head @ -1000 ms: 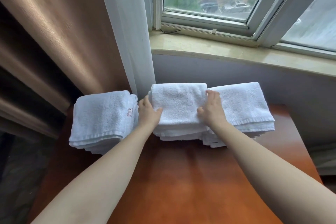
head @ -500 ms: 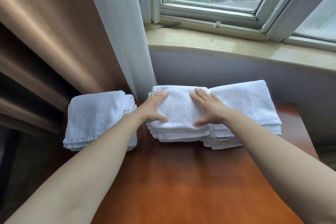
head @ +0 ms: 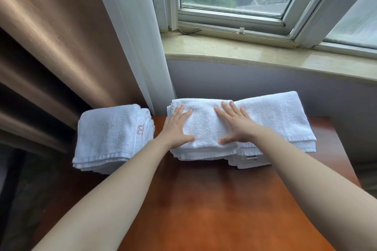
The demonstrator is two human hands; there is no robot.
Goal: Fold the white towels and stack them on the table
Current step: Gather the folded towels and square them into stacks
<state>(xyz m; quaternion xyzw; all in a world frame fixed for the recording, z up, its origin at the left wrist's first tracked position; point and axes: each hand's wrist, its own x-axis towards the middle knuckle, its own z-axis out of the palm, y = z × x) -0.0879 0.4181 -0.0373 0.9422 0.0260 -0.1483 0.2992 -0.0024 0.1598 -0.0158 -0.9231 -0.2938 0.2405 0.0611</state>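
Note:
Three stacks of folded white towels sit along the far edge of the brown wooden table [head: 204, 210]. The middle stack [head: 204, 126] has both my hands on top of it. My left hand [head: 176, 128] lies flat on its left side, fingers spread. My right hand [head: 234, 126] lies flat on its right side, fingers spread too. Neither hand grips anything. The left stack [head: 110, 138] shows a small red embroidered logo and overhangs the table's left edge. The right stack [head: 281, 120] touches the middle one and shows a label at its front.
A brown curtain [head: 51, 47] and a white sheer curtain [head: 132, 36] hang at the left, behind the left stack. A stone windowsill [head: 265, 57] and a window run above the wall behind the table. The table's right edge lies just beyond the right stack.
My hands went from gripping the top towel's front edge with curled fingers to lying flat and spread on the middle stack. Over the last half second they have hardly moved.

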